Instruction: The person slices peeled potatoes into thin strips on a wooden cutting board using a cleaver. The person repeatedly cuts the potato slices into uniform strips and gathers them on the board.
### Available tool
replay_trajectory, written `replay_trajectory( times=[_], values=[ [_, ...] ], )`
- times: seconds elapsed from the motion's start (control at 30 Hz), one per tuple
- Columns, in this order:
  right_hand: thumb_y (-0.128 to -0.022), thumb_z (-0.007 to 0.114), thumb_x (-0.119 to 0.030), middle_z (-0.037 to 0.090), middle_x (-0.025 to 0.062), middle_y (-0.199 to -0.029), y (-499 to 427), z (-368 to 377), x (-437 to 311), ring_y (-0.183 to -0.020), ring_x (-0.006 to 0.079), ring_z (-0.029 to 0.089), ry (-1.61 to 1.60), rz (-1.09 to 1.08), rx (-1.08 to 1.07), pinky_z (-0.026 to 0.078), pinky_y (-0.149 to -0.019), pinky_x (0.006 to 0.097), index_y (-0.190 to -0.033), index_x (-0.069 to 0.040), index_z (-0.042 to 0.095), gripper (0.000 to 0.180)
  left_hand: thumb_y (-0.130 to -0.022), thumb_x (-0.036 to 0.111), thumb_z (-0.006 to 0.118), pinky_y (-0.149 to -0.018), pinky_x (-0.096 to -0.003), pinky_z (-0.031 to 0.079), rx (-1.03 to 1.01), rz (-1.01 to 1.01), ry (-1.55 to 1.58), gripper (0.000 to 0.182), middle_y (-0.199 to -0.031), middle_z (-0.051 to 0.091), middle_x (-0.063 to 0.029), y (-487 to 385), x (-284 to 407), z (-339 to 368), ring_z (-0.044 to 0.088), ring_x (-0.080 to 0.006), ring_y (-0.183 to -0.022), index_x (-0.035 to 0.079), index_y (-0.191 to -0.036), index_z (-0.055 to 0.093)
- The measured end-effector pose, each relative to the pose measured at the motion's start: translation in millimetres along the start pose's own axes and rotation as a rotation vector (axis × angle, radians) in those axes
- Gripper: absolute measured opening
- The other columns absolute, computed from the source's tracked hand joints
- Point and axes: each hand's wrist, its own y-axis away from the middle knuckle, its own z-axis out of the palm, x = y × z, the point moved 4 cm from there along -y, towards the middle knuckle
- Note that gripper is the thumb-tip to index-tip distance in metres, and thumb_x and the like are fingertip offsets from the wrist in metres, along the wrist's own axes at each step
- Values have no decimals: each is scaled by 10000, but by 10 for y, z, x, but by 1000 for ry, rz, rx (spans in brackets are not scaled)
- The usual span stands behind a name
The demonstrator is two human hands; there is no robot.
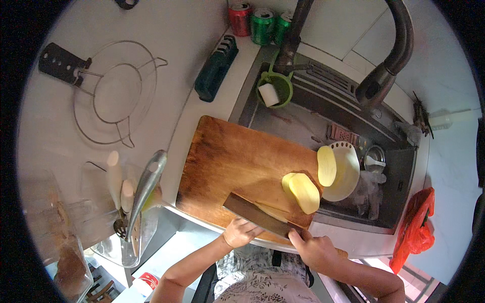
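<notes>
My right hand is closed on the handle of a cleaver, whose broad blade lies across the near edge of a wooden cutting board. Against the near side of the blade is my left hand, its fingers curled; whether it holds something behind the blade cannot be told. Just beyond the blade, a thin pale slice shows on the board. Two overlapping pale yellow slices, likely peeled potato, lie near the board's right edge. Another such slice rests where that edge meets a white perforated bowl.
A dark sink with a faucet is at the right, holding a grater and a small metal bowl. Left are a knife sharpener, a wall rack and a utensil holder. A red plastic bag hangs far right.
</notes>
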Motion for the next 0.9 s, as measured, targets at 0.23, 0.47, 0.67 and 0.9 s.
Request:
replay_trajectory(
  times=[0.23,0.47,0.67,0.9],
  values=[
    [-779,520,-80,595,147,-764,204,-24,84,-490,264,627,-47,-46,-24,488,-389,360,-1135,-40,420,373,-593,75,657,-735,-284,512,27,24,-20,225,-805,622,-7,-39,32,-37,598,-168,-860,74,-815,699],
    [-779,522,-89,573,137,-772,306,-59,23,-505,255,631,-31,-7,-26,476,-377,360,-1169,-41,406,410,-523,110,620,-794,-305,500,24,48,-94,267,-869,653,12,60,26,8,600,-178,-907,112,-776,704],
    [-802,502,-84,570,164,-766,225,-49,-15,-499,270,627,-26,4,-87,477,-376,378,-1147,-48,408,360,-486,119,639,-837,-388,486,43,23,-69,285,-867,672,-31,140,24,66,628,-207,-877,112,-760,714],
    [-802,511,-77,593,156,-728,5,-22,111,-498,283,622,-72,24,-58,493,-401,384,-1041,-51,417,258,-611,84,626,-744,-268,509,-9,28,-14,287,-868,629,-14,-33,25,0,596,-160,-887,58,-890,685]
  ],
)
